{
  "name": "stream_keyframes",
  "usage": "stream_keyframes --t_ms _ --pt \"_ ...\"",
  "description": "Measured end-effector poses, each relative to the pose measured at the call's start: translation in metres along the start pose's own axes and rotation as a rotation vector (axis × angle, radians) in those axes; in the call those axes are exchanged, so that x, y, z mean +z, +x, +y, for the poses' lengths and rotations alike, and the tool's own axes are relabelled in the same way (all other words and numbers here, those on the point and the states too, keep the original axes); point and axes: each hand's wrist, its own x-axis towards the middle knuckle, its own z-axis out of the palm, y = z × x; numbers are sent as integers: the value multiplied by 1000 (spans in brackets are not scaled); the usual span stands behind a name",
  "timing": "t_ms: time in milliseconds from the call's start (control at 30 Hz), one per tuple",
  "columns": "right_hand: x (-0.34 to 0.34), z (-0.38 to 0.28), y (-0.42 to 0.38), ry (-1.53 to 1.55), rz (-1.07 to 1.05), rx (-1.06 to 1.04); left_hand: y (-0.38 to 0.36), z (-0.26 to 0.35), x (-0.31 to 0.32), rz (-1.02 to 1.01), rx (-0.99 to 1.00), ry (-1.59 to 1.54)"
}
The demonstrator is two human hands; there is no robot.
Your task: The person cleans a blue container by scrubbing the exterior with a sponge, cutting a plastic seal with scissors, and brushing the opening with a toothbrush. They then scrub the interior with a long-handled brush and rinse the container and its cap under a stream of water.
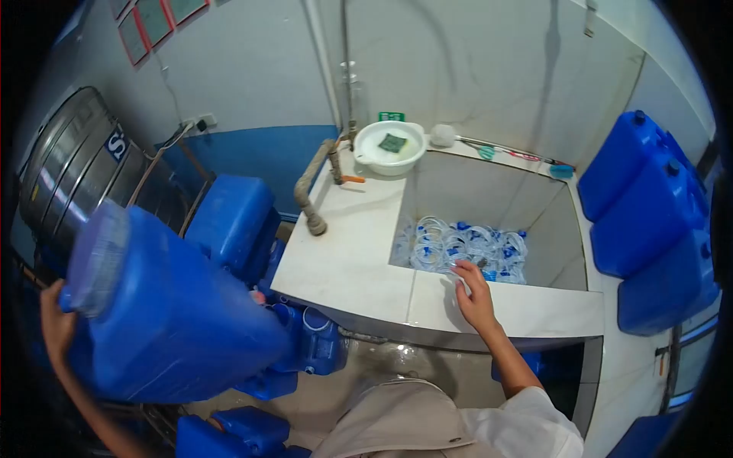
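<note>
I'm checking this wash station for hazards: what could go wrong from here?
The left hand alone props the big tilted blue jug, so it may slip or tip onto the jugs below. The right hand stretches over the basin rim toward the pile of clear rings, which splits the person's balance. The floor by the basin looks wet, so footing may be poor.

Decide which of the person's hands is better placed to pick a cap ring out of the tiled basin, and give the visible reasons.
Probably the right hand: it rests open on the basin's rim, fingertips beside the pile of clear rings and blue caps. The left hand is busy supporting the tilted blue jerrycan, away from the basin.
</note>
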Motion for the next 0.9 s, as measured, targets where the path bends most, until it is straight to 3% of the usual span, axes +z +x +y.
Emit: stream_keyframes --t_ms 67,100,167,333,367,433,467,500,567,633,667,833,900 --pt "21 -17 7 29 83 -20 26 17 -36 113 195 -213" --pt "-63 11 48 -84 82 -86 8 58 -12 168 149 -247" --pt "-64 10 55 7 208 -60 33 108 -12 274 193 -224" --pt "-154 51 63 291 772 138 114 285 83 457 269 -457" --pt "-177 36 66 356 879 71 129 334 100 450 307 -541" --pt "-221 4 75 473 1076 -133 140 455 137 341 492 -773" --pt "-235 -7 80 477 1104 -163 131 514 116 -70 521 -1039" --pt "-242 -15 92 474 1095 -215 127 560 142 -225 566 -1304" --pt "-236 -28 133 357 940 -167 116 637 219 -303 600 -1359" --pt "-205 -31 183 65 629 -15 97 690 258 -424 489 -1323" --pt "-179 -28 212 110 457 32 86 717 288 -359 501 -1269" --pt "-21 22 337 -25 -252 -61 63 761 326 -497 508 -1095" --pt "44 51 377 -312 -330 -196 76 759 320 -620 535 -1059"
